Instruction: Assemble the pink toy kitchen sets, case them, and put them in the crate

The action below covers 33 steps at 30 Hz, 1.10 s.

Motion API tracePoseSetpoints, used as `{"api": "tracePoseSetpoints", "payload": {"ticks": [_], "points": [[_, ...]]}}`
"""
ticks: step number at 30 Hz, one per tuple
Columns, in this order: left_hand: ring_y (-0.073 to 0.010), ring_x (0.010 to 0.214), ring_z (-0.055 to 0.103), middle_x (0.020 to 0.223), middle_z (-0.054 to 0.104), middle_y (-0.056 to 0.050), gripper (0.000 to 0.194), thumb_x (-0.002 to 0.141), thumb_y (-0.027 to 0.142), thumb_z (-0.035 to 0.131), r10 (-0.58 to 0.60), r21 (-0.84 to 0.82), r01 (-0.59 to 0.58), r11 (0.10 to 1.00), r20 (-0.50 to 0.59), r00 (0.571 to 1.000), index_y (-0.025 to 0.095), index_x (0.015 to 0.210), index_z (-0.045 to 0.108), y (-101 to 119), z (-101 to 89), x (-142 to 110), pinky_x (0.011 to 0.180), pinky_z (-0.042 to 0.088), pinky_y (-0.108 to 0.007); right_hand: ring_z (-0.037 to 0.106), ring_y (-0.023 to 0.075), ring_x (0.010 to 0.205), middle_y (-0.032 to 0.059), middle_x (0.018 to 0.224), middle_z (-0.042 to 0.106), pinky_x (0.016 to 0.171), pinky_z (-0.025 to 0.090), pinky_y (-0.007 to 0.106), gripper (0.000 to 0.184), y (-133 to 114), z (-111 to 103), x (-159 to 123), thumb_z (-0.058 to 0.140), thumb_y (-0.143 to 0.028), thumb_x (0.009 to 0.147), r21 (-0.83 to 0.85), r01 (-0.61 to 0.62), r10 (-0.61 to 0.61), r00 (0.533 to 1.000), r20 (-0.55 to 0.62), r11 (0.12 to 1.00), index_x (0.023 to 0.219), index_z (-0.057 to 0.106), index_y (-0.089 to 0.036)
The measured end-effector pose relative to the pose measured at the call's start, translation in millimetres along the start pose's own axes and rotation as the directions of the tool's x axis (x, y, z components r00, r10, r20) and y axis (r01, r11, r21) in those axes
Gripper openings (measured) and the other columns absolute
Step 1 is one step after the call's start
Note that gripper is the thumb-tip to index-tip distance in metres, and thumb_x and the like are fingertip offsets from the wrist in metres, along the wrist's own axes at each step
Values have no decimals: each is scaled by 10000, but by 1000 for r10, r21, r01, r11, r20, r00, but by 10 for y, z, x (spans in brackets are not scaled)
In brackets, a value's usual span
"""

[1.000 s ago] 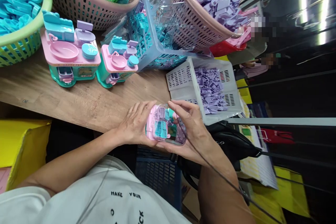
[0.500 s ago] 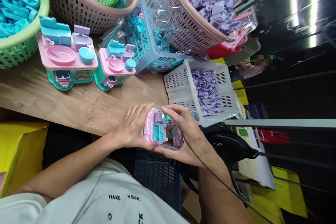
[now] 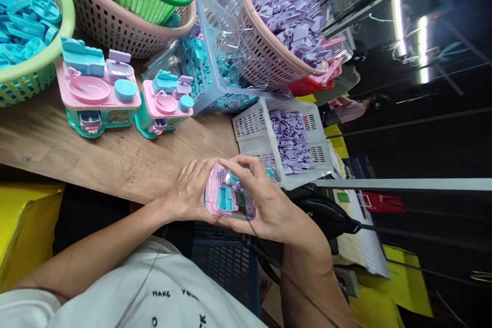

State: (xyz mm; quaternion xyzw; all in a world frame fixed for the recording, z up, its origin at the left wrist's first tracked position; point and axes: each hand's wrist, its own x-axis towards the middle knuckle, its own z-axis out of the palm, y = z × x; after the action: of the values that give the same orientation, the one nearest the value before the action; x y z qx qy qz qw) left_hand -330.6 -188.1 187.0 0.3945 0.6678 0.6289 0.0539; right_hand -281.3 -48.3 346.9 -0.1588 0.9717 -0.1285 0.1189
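Note:
Both my hands hold a small pink, teal and purple toy kitchen (image 3: 228,197) just over the near edge of the wooden table (image 3: 115,159). My left hand (image 3: 190,192) cups its pink left side, fingers curled around it. My right hand (image 3: 265,202) wraps its right side, with the index finger and thumb arched over the top of the toy. Two finished toy kitchens stand on the table farther back: a larger one (image 3: 96,89) and a smaller one (image 3: 163,102).
A white crate of purple parts (image 3: 253,123) sits right beside my hands. Behind are a pink basket of purple parts (image 3: 261,56), a light blue crate (image 3: 209,87), a green basket of blue parts (image 3: 49,56) and stacked pink and green baskets (image 3: 126,25). A dark blue crate (image 3: 226,266) stands below the table edge.
My hands and the toy have shifted slightly left and closer together; my right fingers have curled further over the toy's top. The camera view has drifted a little.

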Motion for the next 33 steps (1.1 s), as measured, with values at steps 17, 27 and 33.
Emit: {"api": "tracePoseSetpoints", "payload": {"ticks": [17,27,33], "points": [[-421,1381,415,1516,387,-241,1255,661,730,730,26,185,-38,982,68,997,166,1576,82,-129,-108,-102,1138,341,-592,406,342,1395,149,1489,364,1150,374,565,1098,107,335,-146,787,-520,753,-113,-85,63,981,-185,990,1603,133,-288],[-395,1516,235,1626,228,-246,1189,729,553,777,-25,178,-1,984,143,989,171,1594,56,-229,-266,-25,1225,246,-585,460,373,1362,189,1547,376,1104,421,535,915,127,878,19,729,-454,780,-125,-220,86,749,-657,967,1542,297,-192],[-317,1309,537,1407,552,-182,735,768,205,673,-99,362,57,930,99,990,161,1454,412,35,-306,320,1099,463,-482,458,434,1324,292,1484,406,1041,442,542,866,384,817,482,701,-455,757,-66,-391,217,634,-742,918,1464,384,-67]]}}
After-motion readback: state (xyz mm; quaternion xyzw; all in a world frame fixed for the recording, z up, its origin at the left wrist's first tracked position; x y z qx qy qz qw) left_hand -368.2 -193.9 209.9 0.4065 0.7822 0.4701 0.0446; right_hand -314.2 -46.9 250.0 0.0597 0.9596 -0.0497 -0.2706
